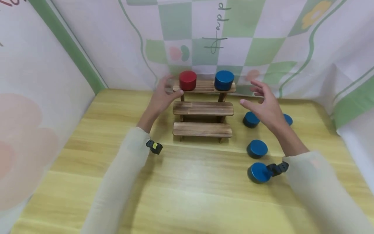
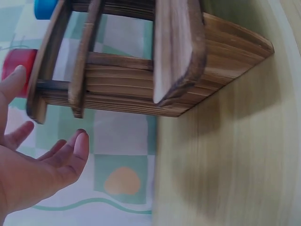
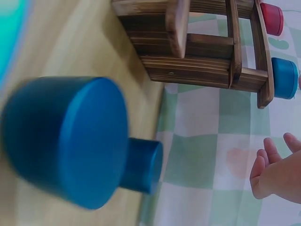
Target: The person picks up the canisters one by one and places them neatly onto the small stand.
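Observation:
A three-step wooden stand [image 1: 203, 109] bears a short red cylinder [image 1: 188, 80] and a short blue cylinder [image 1: 224, 80] on its top step, red at left, blue at right. My left hand [image 1: 163, 96] is at the stand's upper left end, fingers spread and thumb pointing at the red cylinder's base. In the left wrist view, the thumb of that hand overlaps the red cylinder [image 2: 21, 70]. Off the stand's right end, my right hand [image 1: 266, 105] is held in the air, fingers loosely bent, nothing in it. The right wrist view shows a gap between it and the stand.
Several more blue cylinders, one of them nearest the front [image 1: 258, 172], stand on the wooden table [image 1: 187, 195] right of the stand, partly under my right arm. A checkered cloth [image 1: 204, 29] hangs right behind the stand. Cloth walls [image 1: 32, 81] rise at both sides.

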Demonstrator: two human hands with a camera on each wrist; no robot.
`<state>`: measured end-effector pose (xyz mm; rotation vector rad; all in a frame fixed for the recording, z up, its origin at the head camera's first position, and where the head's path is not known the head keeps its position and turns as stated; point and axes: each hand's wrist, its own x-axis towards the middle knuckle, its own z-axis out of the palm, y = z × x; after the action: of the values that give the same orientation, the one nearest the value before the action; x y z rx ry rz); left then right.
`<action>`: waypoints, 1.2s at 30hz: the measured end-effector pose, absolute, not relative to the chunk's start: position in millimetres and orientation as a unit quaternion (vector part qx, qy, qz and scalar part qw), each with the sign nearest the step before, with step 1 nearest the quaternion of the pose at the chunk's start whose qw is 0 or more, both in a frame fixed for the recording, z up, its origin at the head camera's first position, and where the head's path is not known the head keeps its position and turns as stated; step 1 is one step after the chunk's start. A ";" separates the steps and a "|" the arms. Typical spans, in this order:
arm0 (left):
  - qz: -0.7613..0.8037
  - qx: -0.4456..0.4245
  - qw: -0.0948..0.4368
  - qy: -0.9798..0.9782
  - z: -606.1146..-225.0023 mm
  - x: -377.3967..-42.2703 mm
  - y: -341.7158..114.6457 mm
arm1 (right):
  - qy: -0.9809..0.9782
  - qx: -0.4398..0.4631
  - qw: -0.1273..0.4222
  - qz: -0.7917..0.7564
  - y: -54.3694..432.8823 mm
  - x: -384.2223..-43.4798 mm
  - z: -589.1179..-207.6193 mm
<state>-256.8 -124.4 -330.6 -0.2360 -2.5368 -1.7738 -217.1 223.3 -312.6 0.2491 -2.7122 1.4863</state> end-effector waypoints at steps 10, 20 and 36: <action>-0.586 -0.095 0.020 -0.805 -324.7 -246.5 -132.4 | -0.881 0.075 0.034 0.465 247.6 -206.6 -325.9; -0.595 -0.110 0.013 -0.796 -338.5 -234.9 -139.1 | -0.885 0.079 0.021 0.459 264.5 -188.4 -337.9; -0.595 -0.084 -0.032 -0.799 -363.5 -223.8 -149.2 | -0.892 0.063 -0.014 0.448 310.5 -145.3 -372.9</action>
<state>-223.8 -149.2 -363.5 -0.2685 -2.5620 -1.9075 -145.3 310.5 -372.9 0.1985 -2.8269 1.4201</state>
